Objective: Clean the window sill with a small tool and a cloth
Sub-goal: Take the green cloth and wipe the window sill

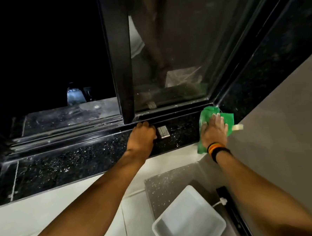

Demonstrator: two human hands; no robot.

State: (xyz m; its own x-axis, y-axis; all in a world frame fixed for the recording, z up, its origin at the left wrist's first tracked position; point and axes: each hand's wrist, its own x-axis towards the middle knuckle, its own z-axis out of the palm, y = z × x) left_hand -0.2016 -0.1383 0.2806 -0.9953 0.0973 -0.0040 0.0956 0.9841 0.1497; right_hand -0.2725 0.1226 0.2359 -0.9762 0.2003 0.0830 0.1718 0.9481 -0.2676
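The black speckled window sill (84, 158) runs from left to right below a black-framed sliding window. My left hand (143, 135) is fisted at the sill's back edge, closed on a small scraper whose flat metal blade (163, 132) sticks out to the right and lies on the stone. In the sill's right corner, my right hand (214, 130) presses flat on a green cloth (228, 119). A pale object (237, 127) pokes out from under the cloth on the right; I cannot tell what it is.
The left window half (47, 60) is open to darkness, and the right half is a glass pane (175, 62). A grey wall (280, 128) closes in the right side. Below, a white plastic tub (189, 223) sits on a grey counter beside a black power strip (230, 204).
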